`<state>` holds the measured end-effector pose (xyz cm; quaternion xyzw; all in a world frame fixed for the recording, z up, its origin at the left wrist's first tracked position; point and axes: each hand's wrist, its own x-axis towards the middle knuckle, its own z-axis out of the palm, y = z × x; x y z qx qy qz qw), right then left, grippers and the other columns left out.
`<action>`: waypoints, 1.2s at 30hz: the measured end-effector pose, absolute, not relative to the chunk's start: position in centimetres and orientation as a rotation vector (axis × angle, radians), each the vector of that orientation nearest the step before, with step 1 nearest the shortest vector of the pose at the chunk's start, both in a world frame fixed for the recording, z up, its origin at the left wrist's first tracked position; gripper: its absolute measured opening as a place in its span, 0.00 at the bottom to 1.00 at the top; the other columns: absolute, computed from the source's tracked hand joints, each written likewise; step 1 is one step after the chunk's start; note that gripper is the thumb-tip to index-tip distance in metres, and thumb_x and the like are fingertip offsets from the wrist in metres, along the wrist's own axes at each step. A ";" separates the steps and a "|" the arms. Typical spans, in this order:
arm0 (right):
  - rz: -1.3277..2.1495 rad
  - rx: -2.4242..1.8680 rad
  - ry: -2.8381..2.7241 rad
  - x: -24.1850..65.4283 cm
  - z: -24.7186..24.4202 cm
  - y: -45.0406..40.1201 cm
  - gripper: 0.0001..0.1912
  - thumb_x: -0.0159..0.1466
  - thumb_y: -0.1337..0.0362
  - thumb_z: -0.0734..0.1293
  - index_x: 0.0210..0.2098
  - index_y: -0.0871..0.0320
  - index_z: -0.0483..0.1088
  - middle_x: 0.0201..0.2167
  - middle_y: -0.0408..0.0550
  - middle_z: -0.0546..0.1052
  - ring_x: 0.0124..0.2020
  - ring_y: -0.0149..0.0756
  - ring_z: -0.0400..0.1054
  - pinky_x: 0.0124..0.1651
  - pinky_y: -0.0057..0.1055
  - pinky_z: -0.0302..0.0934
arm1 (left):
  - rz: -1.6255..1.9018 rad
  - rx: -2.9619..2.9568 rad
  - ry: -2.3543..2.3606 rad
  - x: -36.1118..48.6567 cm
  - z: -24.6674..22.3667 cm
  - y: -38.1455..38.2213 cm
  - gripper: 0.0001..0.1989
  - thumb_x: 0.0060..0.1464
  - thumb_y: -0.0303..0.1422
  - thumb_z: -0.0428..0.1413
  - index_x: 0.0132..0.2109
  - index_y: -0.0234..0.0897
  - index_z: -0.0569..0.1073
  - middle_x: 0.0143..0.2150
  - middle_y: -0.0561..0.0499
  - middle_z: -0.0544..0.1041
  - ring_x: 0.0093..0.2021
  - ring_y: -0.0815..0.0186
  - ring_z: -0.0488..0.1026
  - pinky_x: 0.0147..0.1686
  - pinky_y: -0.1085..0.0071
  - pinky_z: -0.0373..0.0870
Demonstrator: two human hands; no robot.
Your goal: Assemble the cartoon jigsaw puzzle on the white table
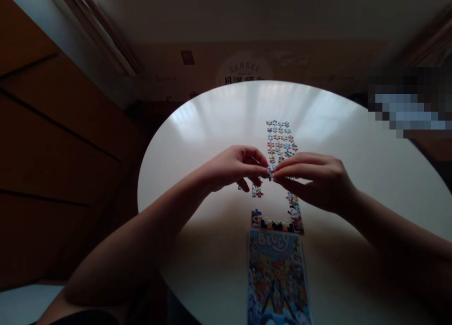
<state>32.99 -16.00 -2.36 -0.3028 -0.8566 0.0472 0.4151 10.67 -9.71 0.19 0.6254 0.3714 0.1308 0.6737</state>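
Note:
My left hand point(245, 167) and my right hand point(314, 176) meet above the white table, both closed on small jigsaw puzzle pieces point(270, 172) at their fingertips. Whether these are one piece or two joined, I cannot tell. Beyond the fingers, loose puzzle pieces point(280, 137) lie in rows. Below the hands, a partly joined puzzle border point(295, 209) runs down the right side and along the bottom. A small joined cluster point(257, 190) lies under my left fingers. My hands hide part of the border and rows.
A colourful "Bluey" picture box or sheet point(277, 278) lies nearest to me, against the puzzle's bottom edge. The round white table point(197, 127) reflects light at its far side. A brown cabinet point(52, 165) stands on the left, and a printed cardboard surface point(201, 70) is behind the table.

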 end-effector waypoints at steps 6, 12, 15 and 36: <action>0.170 -0.809 -2.187 33.2 -2.8 -15.9 0.04 0.62 0.67 0.73 0.36 0.53 0.80 0.36 0.46 0.83 0.37 0.36 0.78 0.40 0.33 0.74 | 0.299 1.482 0.840 10.9 -0.1 -9.6 0.10 0.51 0.29 0.65 0.38 0.33 0.72 0.29 0.51 0.78 0.27 0.70 0.75 0.24 0.75 0.70; 0.140 -0.813 -2.229 33.2 -2.6 -16.2 0.03 0.63 0.66 0.72 0.36 0.53 0.80 0.36 0.45 0.83 0.37 0.36 0.78 0.40 0.33 0.74 | 0.266 1.546 0.849 11.0 -0.1 -9.6 0.10 0.49 0.28 0.65 0.37 0.34 0.72 0.28 0.52 0.77 0.27 0.71 0.74 0.24 0.75 0.68; 0.122 -0.825 -2.258 33.1 -2.6 -16.3 0.03 0.63 0.66 0.72 0.35 0.53 0.79 0.36 0.44 0.83 0.36 0.35 0.78 0.39 0.32 0.74 | 0.237 1.607 0.854 11.0 -0.1 -9.6 0.09 0.50 0.28 0.65 0.36 0.34 0.73 0.28 0.51 0.77 0.27 0.71 0.73 0.23 0.75 0.64; 0.352 -0.895 -2.498 31.5 -3.4 -16.9 0.07 0.67 0.65 0.67 0.37 0.54 0.79 0.36 0.43 0.83 0.35 0.33 0.76 0.39 0.31 0.68 | 0.091 2.394 1.108 9.6 -0.3 -9.1 0.13 0.52 0.44 0.61 0.33 0.37 0.74 0.35 0.48 0.77 0.32 0.65 0.68 0.28 0.69 0.56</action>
